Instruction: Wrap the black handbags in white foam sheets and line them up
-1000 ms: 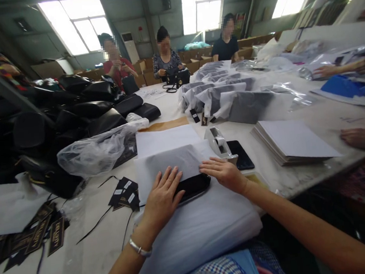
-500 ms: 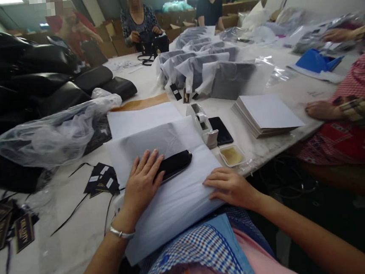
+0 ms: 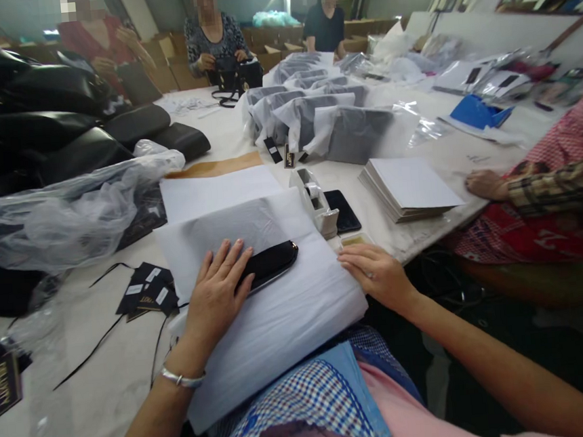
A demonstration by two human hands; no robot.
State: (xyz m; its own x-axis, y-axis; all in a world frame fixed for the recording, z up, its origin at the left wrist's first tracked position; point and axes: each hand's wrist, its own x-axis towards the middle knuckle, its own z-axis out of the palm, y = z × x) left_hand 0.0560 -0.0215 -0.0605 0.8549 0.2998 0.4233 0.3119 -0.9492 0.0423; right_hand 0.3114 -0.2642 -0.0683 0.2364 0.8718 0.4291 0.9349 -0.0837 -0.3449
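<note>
My left hand (image 3: 220, 279) lies flat with fingers spread, pressing on a narrow black bag (image 3: 272, 264) whose left part is hidden under it. Beneath the bag is a sheet of thin white tissue paper (image 3: 276, 335), which hangs over the table's front edge. My right hand (image 3: 381, 275) is at the paper's right edge, its fingers drawn together on that edge; the thumb is mostly hidden. Just beyond these fingers, a small dish with a yellowish sponge (image 3: 355, 239) is partly covered. A greyish panel shows through the folded paper behind the bag.
Behind the paper stand a tape dispenser (image 3: 315, 203) and a black phone (image 3: 344, 210). To the right is a stack of white boards (image 3: 416, 184); black tags (image 3: 147, 289) lie left. Wrapped bags (image 3: 355, 131) and a black bag pile (image 3: 43, 124) stand farther back. Co-workers are around the table.
My right hand has moved slightly up and right along the paper's edge, its fingers closing together. The left hand keeps its place on the black bag. The whole view has shifted a little.
</note>
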